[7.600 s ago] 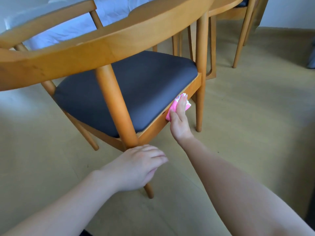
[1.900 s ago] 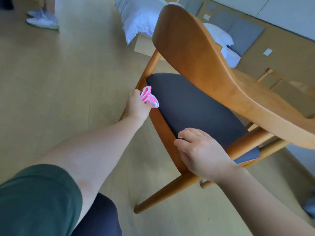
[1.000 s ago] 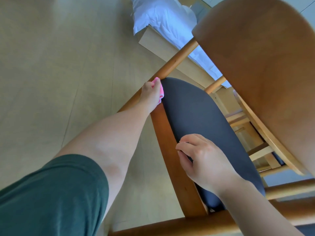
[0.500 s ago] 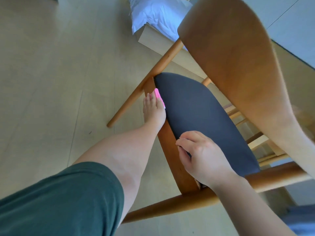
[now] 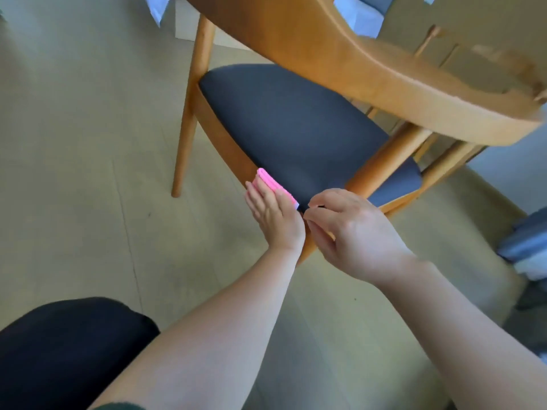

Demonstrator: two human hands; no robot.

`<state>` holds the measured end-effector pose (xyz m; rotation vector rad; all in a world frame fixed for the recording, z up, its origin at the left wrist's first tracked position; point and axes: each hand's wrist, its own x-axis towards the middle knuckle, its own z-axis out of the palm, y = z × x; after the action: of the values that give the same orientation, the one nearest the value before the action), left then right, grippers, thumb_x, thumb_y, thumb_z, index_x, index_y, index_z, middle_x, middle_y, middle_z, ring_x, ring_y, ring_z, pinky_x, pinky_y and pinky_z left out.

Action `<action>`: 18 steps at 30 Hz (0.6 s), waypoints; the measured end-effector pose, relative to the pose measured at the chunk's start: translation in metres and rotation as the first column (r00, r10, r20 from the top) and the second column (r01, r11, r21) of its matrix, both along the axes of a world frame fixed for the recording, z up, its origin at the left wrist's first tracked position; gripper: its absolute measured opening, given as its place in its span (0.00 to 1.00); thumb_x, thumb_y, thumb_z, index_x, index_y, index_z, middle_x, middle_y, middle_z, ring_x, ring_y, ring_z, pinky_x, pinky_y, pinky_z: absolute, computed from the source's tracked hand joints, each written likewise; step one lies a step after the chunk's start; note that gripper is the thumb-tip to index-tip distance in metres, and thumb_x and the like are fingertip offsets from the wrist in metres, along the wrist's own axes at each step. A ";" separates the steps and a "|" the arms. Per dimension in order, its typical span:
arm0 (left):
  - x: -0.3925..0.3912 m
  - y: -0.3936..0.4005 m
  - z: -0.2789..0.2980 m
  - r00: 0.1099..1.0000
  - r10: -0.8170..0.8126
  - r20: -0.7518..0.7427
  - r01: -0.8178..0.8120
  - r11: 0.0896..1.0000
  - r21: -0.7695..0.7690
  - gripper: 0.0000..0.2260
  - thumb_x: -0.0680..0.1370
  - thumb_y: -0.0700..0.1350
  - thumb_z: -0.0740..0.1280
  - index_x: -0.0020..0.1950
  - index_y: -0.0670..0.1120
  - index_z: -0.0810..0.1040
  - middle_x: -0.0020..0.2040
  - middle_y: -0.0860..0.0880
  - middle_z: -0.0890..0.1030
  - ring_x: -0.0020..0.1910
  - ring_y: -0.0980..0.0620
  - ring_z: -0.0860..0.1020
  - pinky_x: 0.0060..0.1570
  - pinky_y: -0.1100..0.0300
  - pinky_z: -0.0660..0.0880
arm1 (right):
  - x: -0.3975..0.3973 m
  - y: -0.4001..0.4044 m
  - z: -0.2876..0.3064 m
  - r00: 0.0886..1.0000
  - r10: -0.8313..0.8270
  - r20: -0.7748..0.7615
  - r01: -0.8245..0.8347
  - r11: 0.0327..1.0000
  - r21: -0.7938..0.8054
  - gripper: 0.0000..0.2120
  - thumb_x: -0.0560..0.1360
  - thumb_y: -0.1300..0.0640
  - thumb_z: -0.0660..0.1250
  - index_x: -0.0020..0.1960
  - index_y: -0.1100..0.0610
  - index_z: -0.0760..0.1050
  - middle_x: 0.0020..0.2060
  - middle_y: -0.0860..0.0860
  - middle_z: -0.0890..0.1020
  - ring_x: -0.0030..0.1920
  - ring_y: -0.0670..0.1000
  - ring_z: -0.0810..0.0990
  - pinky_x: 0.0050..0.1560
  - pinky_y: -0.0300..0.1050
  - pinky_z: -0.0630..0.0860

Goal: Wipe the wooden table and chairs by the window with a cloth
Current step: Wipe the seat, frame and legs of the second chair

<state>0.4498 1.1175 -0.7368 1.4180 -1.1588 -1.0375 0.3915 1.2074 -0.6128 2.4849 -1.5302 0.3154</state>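
A wooden chair with a dark grey seat cushion and a curved wooden backrest fills the middle of the head view. My left hand presses a folded pink cloth flat against the near wooden seat rail, fingers straight. My right hand is just right of it at the seat's near edge, fingers loosely curled and holding nothing. The rail under both hands is hidden.
The chair's front leg stands on the pale wood floor. White bedding shows at the top behind the chair. A dark grey object sits at the right edge. My black-clad knee is at the lower left.
My left hand has slid the cloth along the seat rail toward me, ending next to my right hand. My right hand stayed at the seat's near edge. The view has swung round.
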 end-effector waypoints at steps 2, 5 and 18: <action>-0.006 0.014 -0.003 0.992 -0.052 0.118 0.052 0.999 0.006 0.25 0.84 0.46 0.48 0.78 0.45 0.41 0.79 0.46 0.41 0.76 0.49 0.39 0.72 0.56 0.38 | -0.004 0.003 -0.003 1.000 -0.005 -0.010 0.006 1.000 0.014 0.07 0.76 0.65 0.64 0.42 0.64 0.80 0.42 0.57 0.80 0.43 0.59 0.78 0.44 0.52 0.75; -0.012 0.024 -0.011 0.962 -0.079 0.262 0.079 0.997 0.011 0.27 0.84 0.45 0.51 0.77 0.42 0.39 0.78 0.45 0.40 0.76 0.49 0.37 0.71 0.59 0.36 | -0.005 0.004 -0.003 1.000 0.021 -0.015 -0.021 1.000 -0.006 0.08 0.76 0.64 0.64 0.42 0.64 0.80 0.41 0.57 0.80 0.42 0.58 0.77 0.41 0.50 0.75; 0.001 -0.006 -0.014 0.921 -0.011 0.390 0.024 0.999 -0.028 0.27 0.84 0.50 0.50 0.78 0.45 0.40 0.79 0.48 0.41 0.77 0.51 0.38 0.59 0.72 0.24 | 0.010 -0.023 0.010 0.989 0.144 -0.012 -0.145 0.988 -0.053 0.11 0.78 0.63 0.62 0.41 0.65 0.79 0.42 0.57 0.80 0.43 0.59 0.78 0.41 0.53 0.76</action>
<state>0.4510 1.1113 -0.7505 1.6381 -1.4674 -0.7605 0.4012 1.1848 -0.6027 2.5571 -1.3230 0.3642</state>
